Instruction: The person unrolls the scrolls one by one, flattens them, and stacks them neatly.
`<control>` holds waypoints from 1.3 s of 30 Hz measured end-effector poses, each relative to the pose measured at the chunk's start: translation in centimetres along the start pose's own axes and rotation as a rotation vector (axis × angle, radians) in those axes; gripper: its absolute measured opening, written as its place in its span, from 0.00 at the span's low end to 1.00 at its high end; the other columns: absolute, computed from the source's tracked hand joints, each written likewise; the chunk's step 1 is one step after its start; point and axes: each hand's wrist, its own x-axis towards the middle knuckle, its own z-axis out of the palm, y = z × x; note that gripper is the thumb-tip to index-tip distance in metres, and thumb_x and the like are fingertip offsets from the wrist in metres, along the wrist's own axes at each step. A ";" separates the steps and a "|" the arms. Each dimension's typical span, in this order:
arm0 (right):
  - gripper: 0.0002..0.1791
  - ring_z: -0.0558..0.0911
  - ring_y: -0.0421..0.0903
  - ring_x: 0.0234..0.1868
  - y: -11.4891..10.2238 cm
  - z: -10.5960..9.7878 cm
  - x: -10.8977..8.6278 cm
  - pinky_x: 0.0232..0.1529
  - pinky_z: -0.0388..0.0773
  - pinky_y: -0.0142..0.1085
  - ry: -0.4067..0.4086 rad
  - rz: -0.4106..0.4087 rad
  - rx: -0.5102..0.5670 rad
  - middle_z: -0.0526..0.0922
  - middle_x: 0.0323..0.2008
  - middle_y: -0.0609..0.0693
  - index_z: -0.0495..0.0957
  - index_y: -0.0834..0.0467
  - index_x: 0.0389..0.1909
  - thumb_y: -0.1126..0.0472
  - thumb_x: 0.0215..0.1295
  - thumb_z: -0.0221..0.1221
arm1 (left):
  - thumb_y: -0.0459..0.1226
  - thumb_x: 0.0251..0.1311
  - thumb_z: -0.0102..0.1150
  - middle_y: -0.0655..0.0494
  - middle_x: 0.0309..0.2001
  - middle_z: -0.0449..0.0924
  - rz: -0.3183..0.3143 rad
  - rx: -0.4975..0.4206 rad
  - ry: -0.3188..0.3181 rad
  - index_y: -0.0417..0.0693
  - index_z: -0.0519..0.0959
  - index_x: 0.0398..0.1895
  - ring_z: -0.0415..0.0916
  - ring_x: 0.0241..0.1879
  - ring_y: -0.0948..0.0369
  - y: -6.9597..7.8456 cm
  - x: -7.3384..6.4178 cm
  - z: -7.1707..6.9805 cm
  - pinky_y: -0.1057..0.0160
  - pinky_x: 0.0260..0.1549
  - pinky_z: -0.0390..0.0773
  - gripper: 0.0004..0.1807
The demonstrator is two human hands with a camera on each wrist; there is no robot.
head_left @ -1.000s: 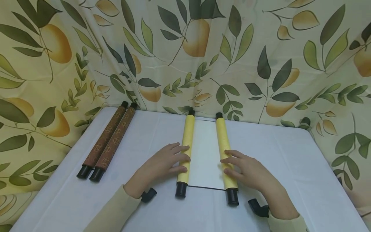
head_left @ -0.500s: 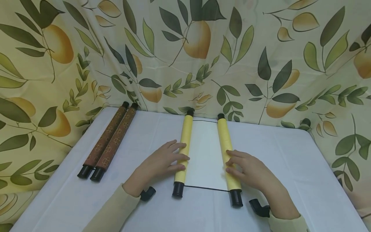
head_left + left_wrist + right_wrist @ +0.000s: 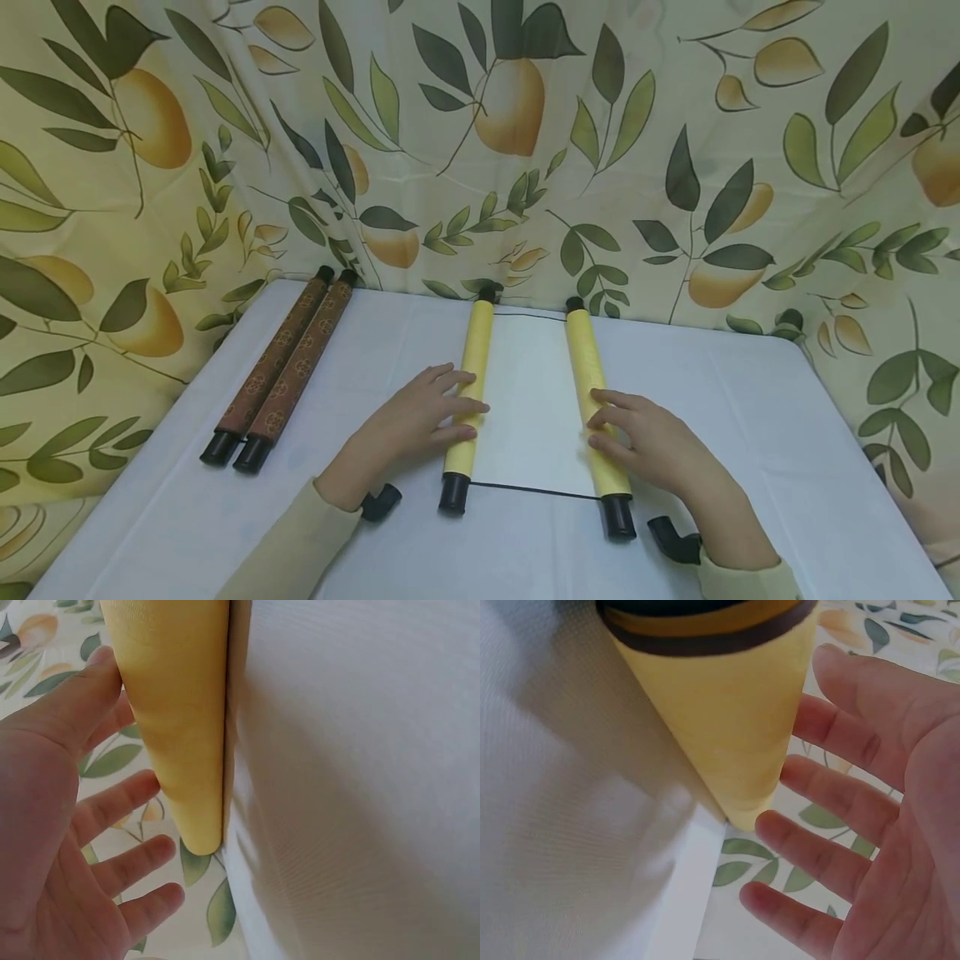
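Observation:
A yellow scroll lies partly unrolled on the table, its white paper (image 3: 532,400) showing between a left roll (image 3: 478,337) and a right roll (image 3: 583,346). Both rolls have black end knobs, and dark lines edge the paper at top and bottom. My left hand (image 3: 420,412) rests its spread fingers on the left roll. On the right roll, the fingertips of my right hand (image 3: 652,437) lie against the outer side. The left wrist view has the thumb and fingers along the yellow roll (image 3: 176,712); in the right wrist view the fingers reach alongside the other roll (image 3: 727,712).
A brown patterned scroll, its two rolls (image 3: 300,367) side by side, lies at the left of the white-covered table (image 3: 750,417). Behind stands a fruit-and-leaf patterned cloth (image 3: 450,167). Black wrist pieces (image 3: 381,503) show under both wrists.
The two yellow rolls have moved apart, left roll leftward and right roll rightward, so a wider strip of white paper shows. Both hands have shifted slightly outward with them. The brown scroll stays put.

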 end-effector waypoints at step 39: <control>0.16 0.77 0.62 0.61 0.8 -0.9 -0.4 0.55 0.75 0.60 -0.016 0.058 -0.028 0.75 0.65 0.58 0.85 0.52 0.50 0.50 0.65 0.65 | 0.54 0.68 0.57 0.61 0.65 0.73 -0.070 0.024 0.019 0.69 0.78 0.62 0.62 0.71 0.55 -1.0 -0.3 -0.5 0.54 0.70 0.59 0.21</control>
